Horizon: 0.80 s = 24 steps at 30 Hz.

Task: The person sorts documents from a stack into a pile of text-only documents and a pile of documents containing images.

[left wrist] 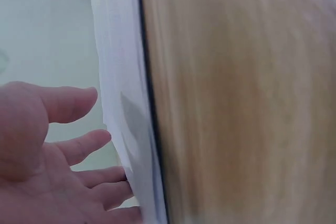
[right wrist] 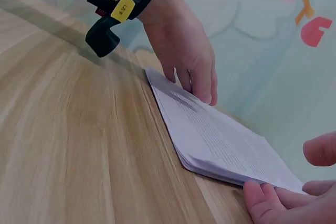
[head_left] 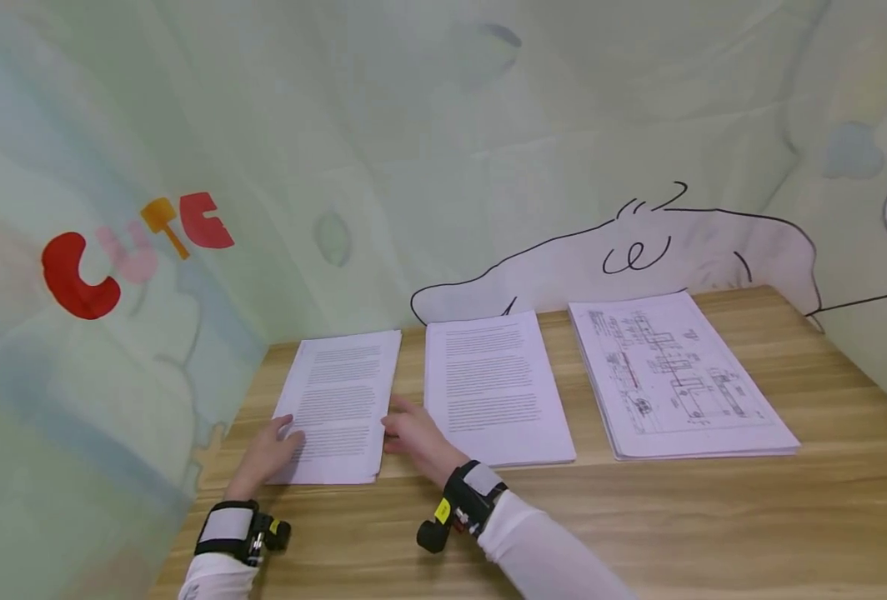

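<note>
A stack of printed sheets lies at the left of the table between my two hands. At its left edge is my left hand, its fingers extended along the side and its thumb held apart, as the left wrist view shows. From the right, my right hand touches the opposite edge with its fingertips. In the right wrist view, the fingers meet the lower edge of the paper stack, while the thumb stays off the paper. Neither hand is curled round the sheets.
A second stack of text pages lies just right of my right hand. Farther right is a thicker stack topped by a line drawing. A patterned curtain hangs behind and left of the wooden table.
</note>
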{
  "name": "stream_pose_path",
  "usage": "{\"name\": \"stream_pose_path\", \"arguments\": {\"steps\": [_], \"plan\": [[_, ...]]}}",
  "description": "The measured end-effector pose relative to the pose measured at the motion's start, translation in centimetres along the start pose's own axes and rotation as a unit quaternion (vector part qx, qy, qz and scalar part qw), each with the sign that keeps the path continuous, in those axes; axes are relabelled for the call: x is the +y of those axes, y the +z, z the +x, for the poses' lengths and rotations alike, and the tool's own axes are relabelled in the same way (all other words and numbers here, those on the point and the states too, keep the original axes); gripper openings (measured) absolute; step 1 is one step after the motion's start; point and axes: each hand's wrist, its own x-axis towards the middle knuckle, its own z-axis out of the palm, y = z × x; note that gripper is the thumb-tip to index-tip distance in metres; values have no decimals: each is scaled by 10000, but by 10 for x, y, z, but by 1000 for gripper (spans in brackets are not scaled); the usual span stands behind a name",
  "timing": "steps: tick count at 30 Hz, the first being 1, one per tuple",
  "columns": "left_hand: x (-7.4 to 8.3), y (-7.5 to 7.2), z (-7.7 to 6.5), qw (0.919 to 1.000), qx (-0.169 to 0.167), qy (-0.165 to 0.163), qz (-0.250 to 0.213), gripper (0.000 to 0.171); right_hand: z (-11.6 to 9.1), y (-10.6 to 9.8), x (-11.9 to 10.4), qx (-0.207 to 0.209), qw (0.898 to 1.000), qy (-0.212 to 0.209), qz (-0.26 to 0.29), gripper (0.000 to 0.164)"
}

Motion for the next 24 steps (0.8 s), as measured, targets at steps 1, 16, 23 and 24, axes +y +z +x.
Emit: {"name": "stream_pose_path", "arguments": {"steps": [1, 16, 23, 24], "plan": [[1, 0, 0, 10000, -13, -14, -14, 58, 1, 0, 0, 35, 10000, 10, -61, 63], [11, 5, -10, 9998, 107, 152, 121, 55, 9, 4, 1, 666, 9967, 221, -399, 70], [18, 4, -15, 9999, 117, 33, -57, 56, 9, 5, -2, 539, 9974, 237, -405, 52], [19, 4, -16, 9999, 127, 13, -82, 55, 10, 4, -1, 560, 9972, 238, -429, 51]]}}
